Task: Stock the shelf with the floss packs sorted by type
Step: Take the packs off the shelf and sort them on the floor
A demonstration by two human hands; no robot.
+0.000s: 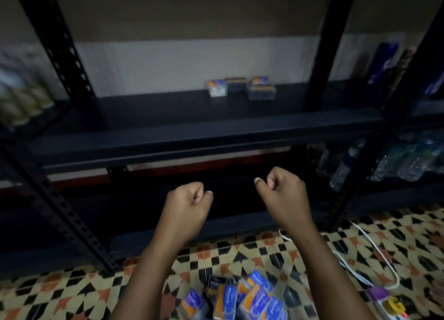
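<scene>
Several floss packs (241,88) stand near the back of the black shelf (168,137), some white and blue-orange, some dark. A pile of more floss packs (240,298), blue-orange ones and a black one, lies on the patterned floor between my forearms. My left hand (188,203) and my right hand (280,188) hover below the shelf's front edge, both with fingers curled and nothing in them. Neither hand touches a pack.
Black perforated uprights (64,55) frame the shelf. Cans (21,98) fill the left bay; water bottles (384,163) and dark packages (384,62) sit in the right bay. A white cable (374,250) and a power strip (389,305) lie on the floor at right.
</scene>
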